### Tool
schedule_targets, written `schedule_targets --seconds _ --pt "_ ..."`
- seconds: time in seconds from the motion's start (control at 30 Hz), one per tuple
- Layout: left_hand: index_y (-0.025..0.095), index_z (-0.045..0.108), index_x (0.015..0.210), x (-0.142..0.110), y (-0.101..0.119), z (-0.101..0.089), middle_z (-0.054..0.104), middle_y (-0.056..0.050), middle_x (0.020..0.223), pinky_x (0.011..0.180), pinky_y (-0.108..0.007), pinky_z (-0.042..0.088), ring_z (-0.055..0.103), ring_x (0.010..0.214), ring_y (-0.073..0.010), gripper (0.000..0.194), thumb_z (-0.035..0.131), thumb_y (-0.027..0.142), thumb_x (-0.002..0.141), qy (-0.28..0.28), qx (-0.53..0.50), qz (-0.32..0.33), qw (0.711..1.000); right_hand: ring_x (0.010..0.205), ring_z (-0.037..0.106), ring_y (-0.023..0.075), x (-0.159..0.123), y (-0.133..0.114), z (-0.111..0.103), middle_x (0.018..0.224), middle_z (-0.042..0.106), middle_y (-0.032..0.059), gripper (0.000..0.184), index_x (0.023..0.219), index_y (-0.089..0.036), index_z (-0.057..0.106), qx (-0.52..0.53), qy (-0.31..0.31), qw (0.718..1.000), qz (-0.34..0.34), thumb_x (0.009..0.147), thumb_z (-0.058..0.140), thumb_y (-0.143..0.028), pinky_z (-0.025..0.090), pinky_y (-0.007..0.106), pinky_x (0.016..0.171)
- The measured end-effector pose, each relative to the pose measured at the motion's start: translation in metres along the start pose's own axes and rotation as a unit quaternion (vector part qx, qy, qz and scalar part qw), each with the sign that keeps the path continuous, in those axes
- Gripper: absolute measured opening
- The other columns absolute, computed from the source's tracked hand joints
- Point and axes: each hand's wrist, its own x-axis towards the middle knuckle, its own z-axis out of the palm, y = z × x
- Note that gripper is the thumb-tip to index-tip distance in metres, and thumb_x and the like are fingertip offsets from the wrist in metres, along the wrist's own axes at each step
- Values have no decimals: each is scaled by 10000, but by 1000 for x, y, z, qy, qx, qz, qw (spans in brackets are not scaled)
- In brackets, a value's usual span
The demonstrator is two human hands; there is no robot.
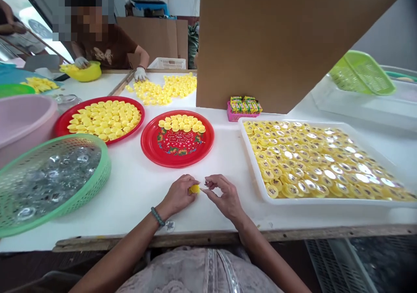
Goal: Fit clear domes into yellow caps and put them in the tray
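Observation:
In my left hand [182, 192], a small round yellow plastic piece [194, 189] is pinched between thumb and fingers. My right hand [224, 193] faces it just to the right, fingers curled, with a tiny dark bit at the fingertips that is too small to name. Beyond both hands lies a red patterned tray [179, 147], with yellow pieces [182, 123] gathered along its far side. To the right is a white tray [257, 171] filled with yellow pieces [299, 162] that carry small printed pictures under shiny clear tops.
At left, a green basket [106, 167] holds clear domes [58, 180], near a pink basin [26, 115]. Another red tray [138, 130] bears yellow pieces. A pink basket [234, 117] of small packets stands by a tall cardboard panel [254, 45]. A gloved co-worker [112, 45] handles yellow pieces opposite.

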Motion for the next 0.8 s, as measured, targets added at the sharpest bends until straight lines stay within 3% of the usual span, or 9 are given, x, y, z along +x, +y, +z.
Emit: schedule_targets --seconds 0.2,0.4,0.57,0.8 --pt "202 649 982 -4 -9 2 633 -61 929 690 -284 461 577 784 -190 289 609 168 698 44 -140 -44 988 755 580 139 3 5 0 904 621 43 217 1016 -206 608 -33 -34 999 1 803 626 -246 499 285 709" --pt "196 692 906 -2 -16 0 664 -54 853 685 -276 460 581 751 -187 230 641 213 682 40 -230 -77 969 764 593 143 20 4 -5 911 626 51 204 1019 -209 628 -110 -160 981 -17 826 604 -269 476 245 647" --pt "187 699 898 2 -20 1 686 -51 804 665 -280 465 601 720 -187 244 608 177 672 38 -275 -90 956 839 598 149 37 3 -1 904 633 47 146 982 -210 640 -141 -234 959 -74 855 569 -202 458 254 752" --pt "172 652 978 4 -23 5 681 -51 807 696 -291 486 618 745 -186 311 605 164 671 44 -304 -114 945 799 605 162 38 7 0 870 624 55 104 930 -184 639 -180 -259 946 -67 834 606 -207 449 255 717"
